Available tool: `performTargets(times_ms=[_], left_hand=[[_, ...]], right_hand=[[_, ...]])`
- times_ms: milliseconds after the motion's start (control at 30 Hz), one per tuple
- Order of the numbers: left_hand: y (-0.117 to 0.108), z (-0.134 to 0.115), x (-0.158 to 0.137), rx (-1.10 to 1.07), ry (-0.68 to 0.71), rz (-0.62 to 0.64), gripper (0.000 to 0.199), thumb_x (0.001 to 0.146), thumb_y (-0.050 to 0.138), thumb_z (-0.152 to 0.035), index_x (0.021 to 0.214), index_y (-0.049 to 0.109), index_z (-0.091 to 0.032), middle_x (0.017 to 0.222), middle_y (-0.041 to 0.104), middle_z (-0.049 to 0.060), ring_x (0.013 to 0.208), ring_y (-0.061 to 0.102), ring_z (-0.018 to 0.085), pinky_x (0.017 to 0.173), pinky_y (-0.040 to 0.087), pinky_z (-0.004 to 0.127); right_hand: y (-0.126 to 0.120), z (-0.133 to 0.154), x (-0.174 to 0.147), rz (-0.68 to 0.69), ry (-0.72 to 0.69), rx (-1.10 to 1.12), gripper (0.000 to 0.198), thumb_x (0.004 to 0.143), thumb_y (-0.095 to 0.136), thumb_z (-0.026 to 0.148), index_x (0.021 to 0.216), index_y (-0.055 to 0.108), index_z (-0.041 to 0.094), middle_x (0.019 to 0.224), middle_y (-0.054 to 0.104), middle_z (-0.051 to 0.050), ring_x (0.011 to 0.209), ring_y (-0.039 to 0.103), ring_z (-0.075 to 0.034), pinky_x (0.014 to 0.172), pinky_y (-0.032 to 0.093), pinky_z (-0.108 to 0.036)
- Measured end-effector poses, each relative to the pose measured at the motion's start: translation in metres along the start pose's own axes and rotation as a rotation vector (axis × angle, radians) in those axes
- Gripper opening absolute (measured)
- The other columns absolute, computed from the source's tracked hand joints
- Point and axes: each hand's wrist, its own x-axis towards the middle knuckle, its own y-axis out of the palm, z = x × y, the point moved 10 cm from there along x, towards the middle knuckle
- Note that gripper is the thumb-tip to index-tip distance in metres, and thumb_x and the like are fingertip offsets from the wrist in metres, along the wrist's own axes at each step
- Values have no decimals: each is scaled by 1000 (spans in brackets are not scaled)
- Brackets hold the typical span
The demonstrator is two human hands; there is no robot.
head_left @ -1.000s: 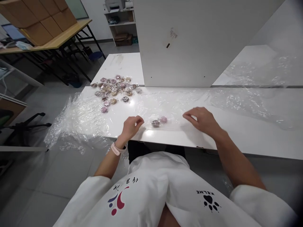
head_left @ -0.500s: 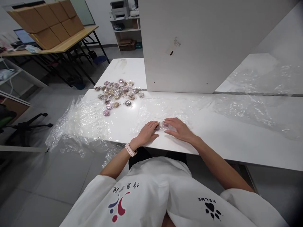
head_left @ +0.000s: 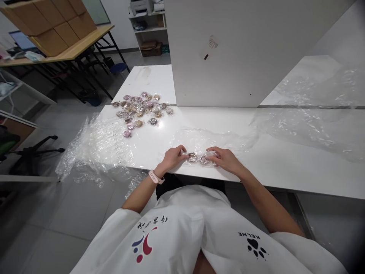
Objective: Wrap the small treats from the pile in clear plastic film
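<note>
Near the front edge of the white table, two small round wrapped pieces lie side by side in clear plastic wrap (head_left: 196, 154): a brown piece (head_left: 192, 157) on the left and a purplish piece (head_left: 204, 160) on the right. My left hand (head_left: 173, 158) pinches the wrap just left of the brown one. My right hand (head_left: 226, 160) has its thumb and fingers closed on the wrap at the right end, partly covering the purplish one. Behind them, a loose stretch of the same wrap spreads over the tabletop.
Several similar wrapped pieces (head_left: 139, 108) are heaped at the table's back left. A bunched plastic sheet (head_left: 99, 146) hangs over the left end. More clear plastic (head_left: 308, 129) lies at right. A tall white panel (head_left: 222, 72) stands along the back edge.
Both hands have moved slightly apart, and the two wrapped pieces now show between them. The wrap around them is drawn in closer to the front edge.
</note>
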Motion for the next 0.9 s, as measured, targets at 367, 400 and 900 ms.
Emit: performTargets(times_ms=[367, 400, 900], left_hand=[[11, -39, -46, 200, 475, -67, 29, 96, 55, -29, 125, 59, -24, 136, 61, 10, 118, 58, 24, 96, 45, 41], [9, -34, -44, 173, 451, -100, 25, 97, 52, -27, 120, 61, -23, 130, 65, 10, 111, 61, 23, 91, 47, 39], [-15, -54, 23, 496, 246, -283, 29, 92, 46, -8, 115, 63, -15, 124, 66, 15, 120, 58, 29, 98, 45, 46]], right_hand=[[2, 26, -51, -217, -387, -262, 40, 99, 46, 44, 133, 59, 28, 140, 59, -7, 117, 56, -27, 98, 44, -44], [1, 22, -51, -240, -374, -244, 38, 101, 43, 41, 130, 62, 27, 136, 62, -7, 113, 58, -26, 96, 44, -44], [-53, 27, 10, -525, -130, -467, 26, 95, 49, 26, 109, 69, 19, 116, 68, -12, 109, 55, -29, 90, 40, -43]])
